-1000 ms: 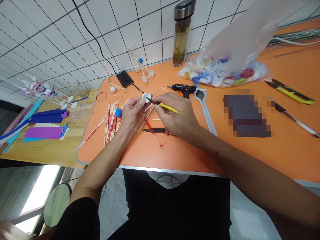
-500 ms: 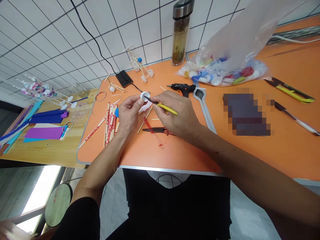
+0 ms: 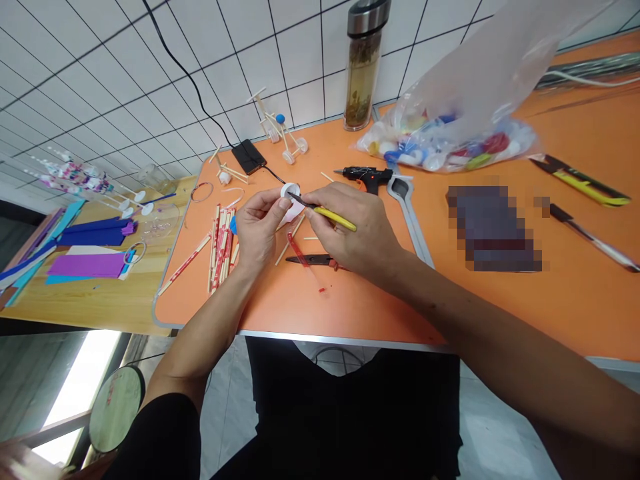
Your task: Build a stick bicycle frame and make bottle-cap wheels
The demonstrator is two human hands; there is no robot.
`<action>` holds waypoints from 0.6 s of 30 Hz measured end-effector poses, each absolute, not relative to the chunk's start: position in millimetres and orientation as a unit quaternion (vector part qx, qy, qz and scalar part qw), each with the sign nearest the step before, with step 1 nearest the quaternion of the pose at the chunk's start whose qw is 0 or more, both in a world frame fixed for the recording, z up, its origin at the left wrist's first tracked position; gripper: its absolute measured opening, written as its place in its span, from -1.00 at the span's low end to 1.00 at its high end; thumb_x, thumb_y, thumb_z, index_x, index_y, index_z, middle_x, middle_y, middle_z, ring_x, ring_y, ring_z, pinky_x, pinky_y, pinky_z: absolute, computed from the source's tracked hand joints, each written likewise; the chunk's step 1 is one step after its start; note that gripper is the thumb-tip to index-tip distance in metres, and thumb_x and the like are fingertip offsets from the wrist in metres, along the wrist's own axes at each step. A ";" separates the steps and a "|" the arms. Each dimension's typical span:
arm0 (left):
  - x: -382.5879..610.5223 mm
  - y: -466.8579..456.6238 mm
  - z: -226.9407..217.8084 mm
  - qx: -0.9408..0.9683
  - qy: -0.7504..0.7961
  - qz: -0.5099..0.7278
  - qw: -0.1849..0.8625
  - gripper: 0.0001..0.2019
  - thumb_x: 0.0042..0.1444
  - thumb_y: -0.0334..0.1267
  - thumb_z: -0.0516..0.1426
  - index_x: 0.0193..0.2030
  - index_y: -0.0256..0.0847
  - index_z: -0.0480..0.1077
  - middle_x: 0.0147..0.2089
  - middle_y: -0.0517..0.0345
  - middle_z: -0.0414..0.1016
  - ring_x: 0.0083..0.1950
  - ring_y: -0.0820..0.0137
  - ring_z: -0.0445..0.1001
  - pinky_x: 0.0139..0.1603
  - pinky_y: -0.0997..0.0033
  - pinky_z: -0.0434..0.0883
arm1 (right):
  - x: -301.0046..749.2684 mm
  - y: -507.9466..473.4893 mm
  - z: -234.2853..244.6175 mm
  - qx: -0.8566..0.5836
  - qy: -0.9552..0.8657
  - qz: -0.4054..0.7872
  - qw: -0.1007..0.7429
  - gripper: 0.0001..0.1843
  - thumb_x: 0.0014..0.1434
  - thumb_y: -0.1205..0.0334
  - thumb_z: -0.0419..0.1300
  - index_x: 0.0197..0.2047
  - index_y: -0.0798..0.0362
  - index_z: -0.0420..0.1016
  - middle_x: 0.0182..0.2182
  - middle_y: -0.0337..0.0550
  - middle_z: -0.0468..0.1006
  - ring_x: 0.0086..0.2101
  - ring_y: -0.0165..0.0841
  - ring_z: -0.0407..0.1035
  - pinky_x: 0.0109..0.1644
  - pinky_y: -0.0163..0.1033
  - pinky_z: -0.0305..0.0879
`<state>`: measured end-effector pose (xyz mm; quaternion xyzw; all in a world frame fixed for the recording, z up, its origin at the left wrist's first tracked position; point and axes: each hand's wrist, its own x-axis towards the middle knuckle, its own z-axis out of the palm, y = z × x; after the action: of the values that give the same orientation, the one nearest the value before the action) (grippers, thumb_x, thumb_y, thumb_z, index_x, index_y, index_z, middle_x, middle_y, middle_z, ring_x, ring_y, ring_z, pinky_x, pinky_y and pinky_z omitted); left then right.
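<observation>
My left hand [image 3: 257, 230] pinches a white plastic bottle cap [image 3: 289, 191] between thumb and fingers, near the middle of the orange table [image 3: 320, 300]. My right hand [image 3: 353, 227] grips a yellow-handled pointed tool [image 3: 335, 218], and its dark tip touches the cap's face. A blue ball [image 3: 233, 225] lies mostly hidden behind my left hand. Bundled wooden sticks with red markings [image 3: 220, 250] lie just left of that hand. A red strip [image 3: 296, 249] and black scissors [image 3: 310, 260] lie below my hands.
A black glue gun [image 3: 365, 177] lies beyond my right hand. Further back stand a plastic bag of bottle caps [image 3: 445, 143], a glass flask [image 3: 363, 67] and a small stick model with wheels [image 3: 280, 130]. A wooden table with purple and blue paper [image 3: 87, 265] adjoins at left.
Both hands and the cap have shifted slightly left, and my left hand now covers more of the blue ball. The tool's tip stays on the cap.
</observation>
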<state>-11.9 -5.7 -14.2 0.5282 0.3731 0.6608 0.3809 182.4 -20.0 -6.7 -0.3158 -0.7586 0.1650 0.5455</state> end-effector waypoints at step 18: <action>-15.2 -7.8 -13.4 0.553 0.397 0.655 0.330 -0.74 0.12 0.02 0.59 -0.12 0.02 0.82 -0.11 0.14 0.84 -0.12 0.33 0.77 0.02 0.29 0.70 | 182.5 -22.8 -0.7 -0.324 -0.717 0.313 0.532 -0.80 0.39 0.31 0.29 0.00 0.00 0.74 -0.25 -0.20 0.71 -0.30 -0.35 0.51 -0.16 -0.20 0.37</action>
<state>-15.2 -7.8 -13.4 0.5527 0.3965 0.6545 0.3300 182.5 -22.8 -0.7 -0.3241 -0.7168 0.3135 0.5319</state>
